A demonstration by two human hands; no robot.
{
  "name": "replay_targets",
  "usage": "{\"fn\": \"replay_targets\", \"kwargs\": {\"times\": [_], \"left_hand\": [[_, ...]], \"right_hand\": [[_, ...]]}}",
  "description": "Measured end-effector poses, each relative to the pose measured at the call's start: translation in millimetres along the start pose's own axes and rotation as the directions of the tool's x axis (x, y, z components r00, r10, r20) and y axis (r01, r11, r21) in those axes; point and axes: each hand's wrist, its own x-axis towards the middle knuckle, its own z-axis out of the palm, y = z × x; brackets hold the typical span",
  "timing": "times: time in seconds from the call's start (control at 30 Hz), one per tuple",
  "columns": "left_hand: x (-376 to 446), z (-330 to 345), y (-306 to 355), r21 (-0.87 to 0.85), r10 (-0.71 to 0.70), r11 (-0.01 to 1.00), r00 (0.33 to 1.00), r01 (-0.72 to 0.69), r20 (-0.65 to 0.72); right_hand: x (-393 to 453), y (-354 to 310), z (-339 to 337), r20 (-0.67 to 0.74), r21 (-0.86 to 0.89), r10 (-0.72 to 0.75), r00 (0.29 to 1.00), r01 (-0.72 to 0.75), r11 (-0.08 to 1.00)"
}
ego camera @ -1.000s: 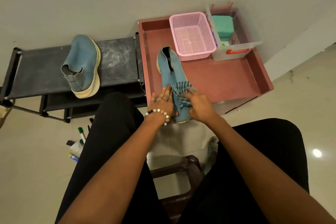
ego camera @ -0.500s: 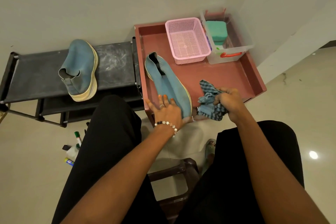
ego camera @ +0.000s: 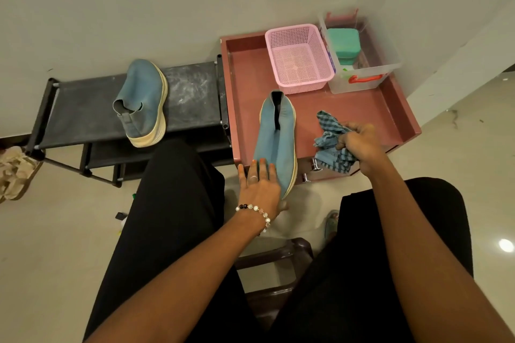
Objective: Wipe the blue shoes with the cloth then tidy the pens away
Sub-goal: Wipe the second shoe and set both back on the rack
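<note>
One blue shoe (ego camera: 277, 133) lies on the reddish tray-top table (ego camera: 362, 108), toe toward me and overhanging the front edge. My left hand (ego camera: 260, 186) rests on its toe with fingers straight, thumb under the sole. My right hand (ego camera: 359, 145) grips a bunched blue checked cloth (ego camera: 330, 139) to the right of the shoe, apart from it. The second blue shoe (ego camera: 145, 103) lies on the black shoe rack (ego camera: 195, 92) at the left. The pens on the floor are mostly hidden by my left leg; only a small dark piece (ego camera: 121, 216) shows.
A pink mesh basket (ego camera: 299, 56) and a clear box (ego camera: 362, 50) holding a green item stand at the table's back. A dark stool (ego camera: 278, 264) sits between my legs. A beige sandal (ego camera: 14, 172) lies at far left. Wall behind.
My right hand took the cloth off the shoe's toe and moved it to the right. The shoe has swung on the table while my left hand stays on its toe.
</note>
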Motion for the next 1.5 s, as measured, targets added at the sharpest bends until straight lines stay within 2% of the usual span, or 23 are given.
{"fn": "replay_targets", "kwargs": {"times": [0.1,0.2,0.37,0.5,0.63,0.7,0.8,0.93,0.97,1.03,1.1,1.13,1.17,1.23,1.27,1.33,1.4,1.5], "left_hand": [[12,5,7,-0.018,0.028,0.999,0.996,-0.029,-0.079],[24,9,12,-0.030,0.043,0.999,0.999,-0.043,-0.018],[45,4,-1,0.080,0.232,0.967,0.966,-0.242,0.112],[59,-6,-18,0.080,0.366,0.923,0.922,-0.377,0.124],[73,-14,-18,0.132,0.445,0.880,0.889,-0.456,0.107],[79,-18,-18,0.160,0.438,0.885,0.898,-0.437,0.031],[88,-32,-22,0.112,0.314,0.947,0.943,-0.303,-0.110],[99,-34,-26,0.051,0.205,0.979,0.956,-0.198,-0.209],[99,-29,-26,0.061,0.220,0.976,0.937,-0.211,-0.272],[99,-15,-24,0.142,0.307,0.952,0.836,-0.272,-0.455],[96,-1,-18,0.246,0.396,0.918,0.765,-0.312,-0.508],[93,5,-15,0.274,0.416,0.908,0.761,-0.317,-0.498],[90,9,-13,0.286,0.420,0.905,0.764,-0.314,-0.489],[86,14,-12,0.268,0.380,0.920,0.818,-0.286,-0.431],[86,16,-13,0.260,0.353,0.929,0.847,-0.265,-0.397],[87,20,-15,0.248,0.346,0.931,0.863,-0.267,-0.369],[90,19,-14,0.219,0.330,0.938,0.882,-0.268,-0.335],[93,14,-9,0.162,0.261,0.962,0.912,-0.219,-0.317]], "right_hand": [[-2,0,2,-0.002,-0.002,-0.014,1.000,0.014,1.000],[-3,1,0,-0.005,-0.024,-0.032,0.999,0.032,0.999],[3,5,-13,-0.027,-0.079,-0.037,0.999,0.034,0.996],[2,7,-20,-0.042,-0.109,-0.096,0.994,0.091,0.990],[1,6,-25,-0.116,-0.054,-0.183,0.976,0.178,0.983],[5,8,-24,-0.175,-0.079,-0.218,0.960,0.207,0.975],[13,11,-15,-0.269,-0.183,-0.298,0.916,0.255,0.949],[21,11,4,-0.365,-0.393,-0.509,0.779,0.367,0.843],[25,13,11,-0.339,-0.443,-0.568,0.750,0.405,0.800],[33,22,31,-0.216,-0.574,-0.654,0.725,0.448,0.686],[38,32,54,-0.042,-0.691,-0.693,0.720,0.480,0.540],[39,36,66,0.043,-0.728,-0.701,0.712,0.503,0.466],[38,36,76,0.120,-0.754,-0.709,0.695,0.529,0.390],[37,35,86,0.290,-0.744,-0.708,0.643,0.618,0.256],[38,34,83,0.363,-0.718,-0.696,0.620,0.662,0.215],[45,34,63,0.460,-0.665,-0.674,0.579,0.727,0.170],[59,35,33,0.505,-0.651,-0.670,0.545,0.750,0.120],[72,32,7,0.494,-0.678,-0.713,0.497,0.734,0.042]]}}
